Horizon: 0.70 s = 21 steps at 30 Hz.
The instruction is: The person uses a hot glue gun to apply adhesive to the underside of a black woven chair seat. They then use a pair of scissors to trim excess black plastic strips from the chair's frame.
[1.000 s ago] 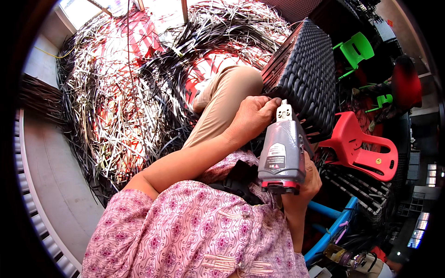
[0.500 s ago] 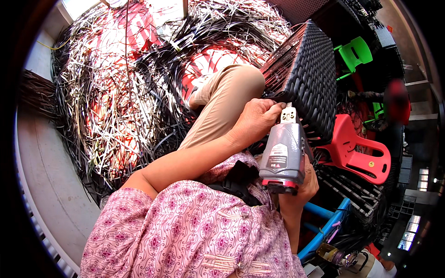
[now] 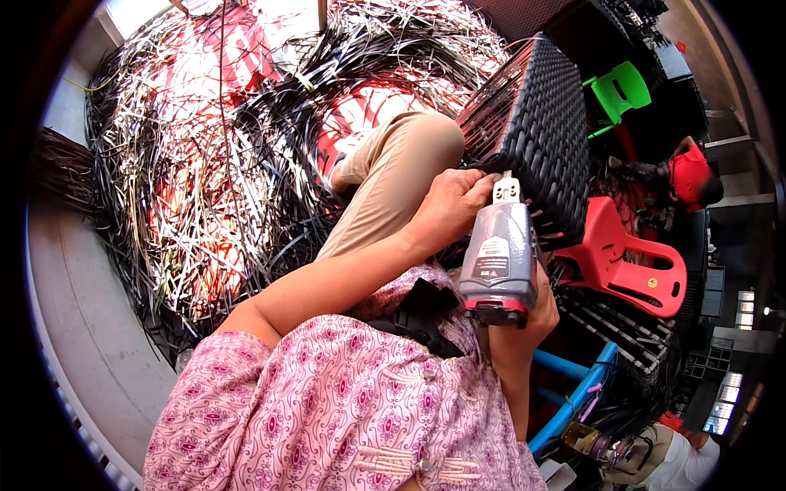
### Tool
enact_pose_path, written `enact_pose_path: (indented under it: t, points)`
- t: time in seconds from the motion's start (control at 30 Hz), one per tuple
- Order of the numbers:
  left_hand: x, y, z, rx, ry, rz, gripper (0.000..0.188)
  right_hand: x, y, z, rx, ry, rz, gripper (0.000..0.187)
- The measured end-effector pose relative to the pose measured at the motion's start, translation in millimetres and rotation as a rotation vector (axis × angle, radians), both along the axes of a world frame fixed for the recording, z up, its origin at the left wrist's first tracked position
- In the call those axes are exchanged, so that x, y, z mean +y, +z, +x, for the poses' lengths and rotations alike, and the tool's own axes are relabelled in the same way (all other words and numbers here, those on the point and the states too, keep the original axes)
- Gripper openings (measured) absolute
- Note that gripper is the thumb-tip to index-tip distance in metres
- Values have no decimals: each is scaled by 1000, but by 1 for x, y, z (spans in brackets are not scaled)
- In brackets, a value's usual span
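My right hand (image 3: 540, 311) is wrapped round a grey power stapler (image 3: 498, 254) with a red band at its back end; the body hides most of the fingers. Its metal nose points away from me, up against the lower corner of a black woven panel (image 3: 544, 135) on a furniture frame. Just left of the nose, my left hand (image 3: 450, 204) is closed, thumb and fingers pinched together at the panel's edge. A dark strip seems to be between its fingertips, too small to make out surely. Bare strands run down the frame's left side.
A heap of loose black strips (image 3: 196, 188) covers the floor ahead and left. To the right stand a red plastic chair (image 3: 610, 254), a green chair (image 3: 621, 90) and a blue frame (image 3: 577, 401). A person in red (image 3: 692, 176) is farther off; another person's arm (image 3: 692, 458) shows at lower right.
The stapler and my hands have shifted very slightly, with the nose still at the panel's corner. In the background the person in red has changed posture, and the person at lower right shows more.
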<state>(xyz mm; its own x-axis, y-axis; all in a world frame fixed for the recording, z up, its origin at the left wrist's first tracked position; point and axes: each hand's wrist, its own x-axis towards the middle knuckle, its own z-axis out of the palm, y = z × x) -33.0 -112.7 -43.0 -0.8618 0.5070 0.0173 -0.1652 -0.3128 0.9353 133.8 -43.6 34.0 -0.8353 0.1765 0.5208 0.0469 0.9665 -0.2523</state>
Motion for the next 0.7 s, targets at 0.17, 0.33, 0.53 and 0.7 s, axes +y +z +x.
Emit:
enact_pose_path:
  t: [0.17,0.33,0.53,0.7]
  points:
    - [-5,3,0,-65,-47,36,38,-8,6,12,-18,-14,-104,51]
    - [-12,3,-2,-245,-203,98,33,-10,7,8,-49,-27,-93,53]
    - [-11,0,-2,-223,-197,79,33,-9,7,6,-56,-35,-109,54]
    - [-11,1,-2,-214,-196,88,32,-6,3,3,0,2,-36,61]
